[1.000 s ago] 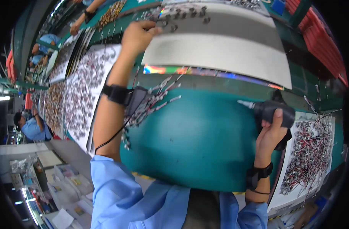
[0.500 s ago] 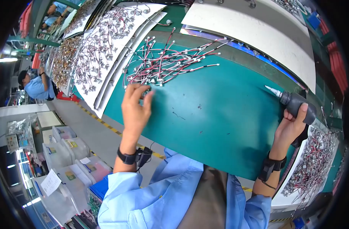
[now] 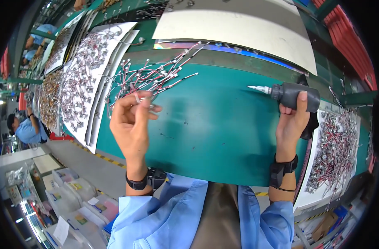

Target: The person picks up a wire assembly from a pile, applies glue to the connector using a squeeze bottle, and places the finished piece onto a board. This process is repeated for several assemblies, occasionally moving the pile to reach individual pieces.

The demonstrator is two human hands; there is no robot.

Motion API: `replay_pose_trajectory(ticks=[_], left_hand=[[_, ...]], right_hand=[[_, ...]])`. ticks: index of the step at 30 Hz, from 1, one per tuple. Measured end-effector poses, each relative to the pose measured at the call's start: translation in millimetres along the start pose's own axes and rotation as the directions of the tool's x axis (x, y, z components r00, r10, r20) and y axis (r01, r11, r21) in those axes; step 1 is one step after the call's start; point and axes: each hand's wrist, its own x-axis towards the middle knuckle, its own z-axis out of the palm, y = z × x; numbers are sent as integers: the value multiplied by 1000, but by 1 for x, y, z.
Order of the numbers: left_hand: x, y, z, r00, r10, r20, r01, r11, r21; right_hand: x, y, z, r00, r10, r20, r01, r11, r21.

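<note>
My left hand is closed in a pinch at the near edge of a pile of red, white and black wire leads. A wire lead with a pale end shows between its fingertips; the fingers cover most of it. My right hand wraps round a dark grey squeeze bottle. The bottle lies nearly level above the green mat, its narrow whitish nozzle pointing left. Both wrists wear black bands.
White boards with many wired small parts lie at the left. Another loaded board stands at the right. A large white board spans the back. Plastic bins are at lower left; a co-worker in blue is far left.
My left hand has closed on a wire lead at the pile and drawn slightly toward me. The whole view has shifted, moving the mat and pile leftward. My right hand still holds the bottle, now more level.
</note>
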Motion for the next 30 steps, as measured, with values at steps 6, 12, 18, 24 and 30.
replay_pose_trajectory(ticks=[6, 12, 18, 24, 30], left_hand=[[3, -18, 88, 921, -201, 334, 244, 966, -91], [-18, -47, 100, 882, -176, 438, 234, 969, -82], [-18, -46, 96, 877, -187, 443, 263, 957, -118], [-17, -42, 95, 885, -205, 418, 275, 955, -113], [-18, -40, 95, 896, -194, 399, 254, 962, -103]], right_hand=[[-4, -2, 5, 999, -11, 34, 10, 1000, 17], [-16, -6, 6, 995, -16, 99, 22, 998, -63], [-25, 6, 7, 963, -215, 161, 241, 956, -165], [-29, 7, 4, 954, -243, 176, 272, 948, -168], [-32, 10, 6, 952, -239, 190, 271, 949, -163]])
